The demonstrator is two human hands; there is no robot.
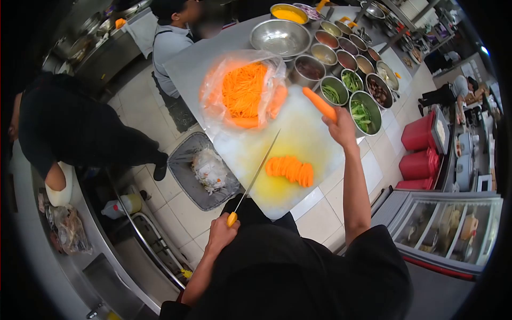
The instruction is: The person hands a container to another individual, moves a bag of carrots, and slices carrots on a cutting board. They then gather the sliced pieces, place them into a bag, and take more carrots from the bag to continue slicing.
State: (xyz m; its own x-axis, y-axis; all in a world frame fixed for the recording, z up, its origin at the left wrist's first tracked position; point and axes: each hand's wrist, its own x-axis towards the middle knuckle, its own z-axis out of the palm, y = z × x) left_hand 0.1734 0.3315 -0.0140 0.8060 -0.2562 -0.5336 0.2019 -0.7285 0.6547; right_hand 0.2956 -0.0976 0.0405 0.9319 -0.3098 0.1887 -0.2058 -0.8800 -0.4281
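My left hand (222, 233) is closed round the yellow handle of a long knife (258, 173), its blade slanting up over the near left edge of the white cutting board (325, 154). A whole carrot (320, 104) is in my right hand (341, 128), held by one end above the board's right side. Overlapping carrot slices (289, 170) lie in a row on the board, on a yellow-stained patch. Behind the board, an open clear plastic bag (213, 90) holds shredded carrot (244, 90) and larger carrot pieces.
Metal containers of greens (361, 114) and sauces stand at the back right, near a wide steel bowl (280, 38). A lined waste bin (184, 173) is below the table's left side. One person (96, 128) stands at left, another (169, 48) behind the table.
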